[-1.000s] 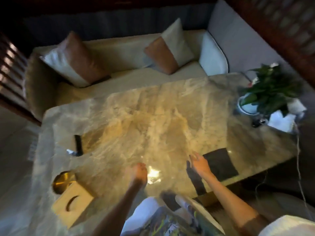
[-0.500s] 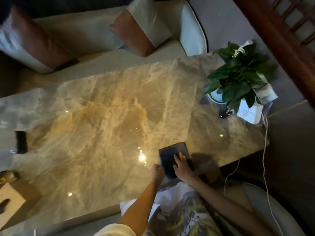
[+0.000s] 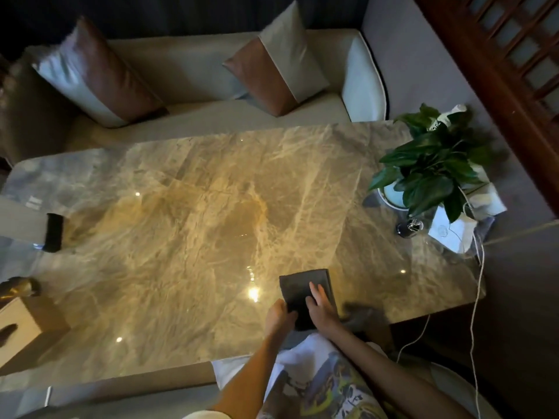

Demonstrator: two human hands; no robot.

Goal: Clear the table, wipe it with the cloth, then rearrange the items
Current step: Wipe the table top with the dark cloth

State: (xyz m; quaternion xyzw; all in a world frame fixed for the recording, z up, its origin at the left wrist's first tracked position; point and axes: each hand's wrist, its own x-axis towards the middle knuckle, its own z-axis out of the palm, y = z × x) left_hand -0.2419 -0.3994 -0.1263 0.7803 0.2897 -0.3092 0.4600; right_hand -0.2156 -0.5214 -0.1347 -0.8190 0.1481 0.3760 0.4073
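A dark grey folded cloth (image 3: 302,287) lies flat on the marble table (image 3: 196,225) near its front edge. My right hand (image 3: 322,309) rests on the cloth with fingers straight, pressing it down. My left hand (image 3: 279,316) grips the cloth's near left edge with curled fingers. A potted green plant (image 3: 432,167) stands at the table's right end, with white tissues (image 3: 453,231) and a small dark object (image 3: 408,228) beside it.
A wooden tissue box (image 3: 21,328) and a gold item (image 3: 18,287) sit at the left front. A black object (image 3: 54,232) lies at the left edge. A sofa with cushions (image 3: 278,65) runs behind the table. A white cable (image 3: 478,282) hangs off the right end.
Both hands moved right onto the cloth; a second ago they hovered over bare table beside it. In the last half second they hardly moved.
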